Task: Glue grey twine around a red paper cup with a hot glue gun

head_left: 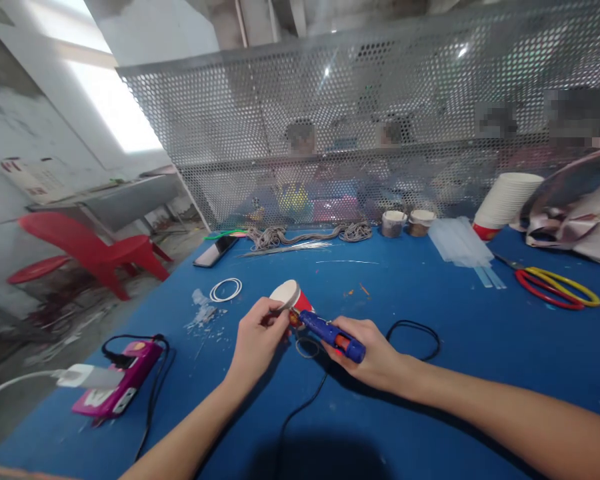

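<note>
A blue hot glue gun [333, 335] is gripped in my right hand [370, 350], its tip pointing left. The tip meets the side of a red and white paper cup [304, 301], which lies tilted with its pale round end toward the upper left. My left hand [261, 327] has its fingers closed on the cup near that end. A thin loop of cord [307, 347] hangs just below the cup, between the two hands. The glue gun's black cable [300, 407] runs down across the blue table.
Left are a purple power strip [123, 383] with a white plug and two white rings [225, 290]. Behind lie a phone [215, 252], grey cord [307, 235] and wires. To the right are glue sticks [460, 241], stacked cups [507, 200], and red-yellow scissors [555, 287]. A perforated metal screen [330, 87] closes the back.
</note>
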A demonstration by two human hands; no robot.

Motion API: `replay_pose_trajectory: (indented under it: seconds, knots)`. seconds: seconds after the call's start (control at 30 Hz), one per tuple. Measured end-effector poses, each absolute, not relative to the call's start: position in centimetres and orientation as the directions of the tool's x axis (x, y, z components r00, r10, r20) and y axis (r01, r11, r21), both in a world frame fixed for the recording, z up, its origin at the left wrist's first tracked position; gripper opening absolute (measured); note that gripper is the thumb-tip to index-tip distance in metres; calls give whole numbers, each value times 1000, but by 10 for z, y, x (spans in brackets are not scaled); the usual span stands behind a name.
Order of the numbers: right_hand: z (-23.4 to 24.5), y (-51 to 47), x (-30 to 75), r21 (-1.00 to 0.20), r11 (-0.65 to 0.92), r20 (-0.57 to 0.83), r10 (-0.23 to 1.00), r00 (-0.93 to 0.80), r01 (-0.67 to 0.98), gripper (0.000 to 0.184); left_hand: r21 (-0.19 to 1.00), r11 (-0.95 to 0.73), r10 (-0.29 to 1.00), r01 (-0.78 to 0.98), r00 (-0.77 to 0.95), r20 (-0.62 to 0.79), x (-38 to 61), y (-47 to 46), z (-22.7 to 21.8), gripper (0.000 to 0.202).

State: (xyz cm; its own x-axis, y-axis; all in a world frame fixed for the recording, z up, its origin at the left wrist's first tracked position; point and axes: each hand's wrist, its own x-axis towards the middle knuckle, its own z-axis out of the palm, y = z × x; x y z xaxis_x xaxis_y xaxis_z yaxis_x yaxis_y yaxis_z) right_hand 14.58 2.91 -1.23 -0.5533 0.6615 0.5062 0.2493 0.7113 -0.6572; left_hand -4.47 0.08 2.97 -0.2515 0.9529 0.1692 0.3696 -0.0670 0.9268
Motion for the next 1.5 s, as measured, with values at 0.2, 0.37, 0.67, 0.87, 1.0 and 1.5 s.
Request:
replay_pose_trajectory:
  seconds: [0.2, 0.37, 0.67, 0.87, 1.0, 1.5]
  knots:
    - [-12, 29, 144, -640, 712, 523, 680, -515, 290, 8, 957, -64, 957, 282, -255, 139, -43, 1, 30, 13]
    - [-13, 29, 143, -624, 724, 516, 664, -541, 293, 7, 966, -63, 953, 249, -271, 132, -42, 0, 29, 11]
    - [-11, 29, 142, -619, 726, 510, 662, -549, 300, 12, 964, -60, 952, 260, -274, 134, -41, -1, 30, 11]
    - [-11, 31, 143, -643, 697, 501, 696, -515, 317, 12, 964, -67, 950, 256, -279, 140, -42, -1, 30, 12]
    - [-10, 28, 143, -638, 701, 480, 686, -547, 319, 14, 964, -69, 949, 257, -282, 143, -42, 0, 31, 11]
    - [-7, 33, 143, -703, 656, 475, 720, -506, 273, 15, 955, -106, 957, 277, -233, 174, -46, 0, 30, 9]
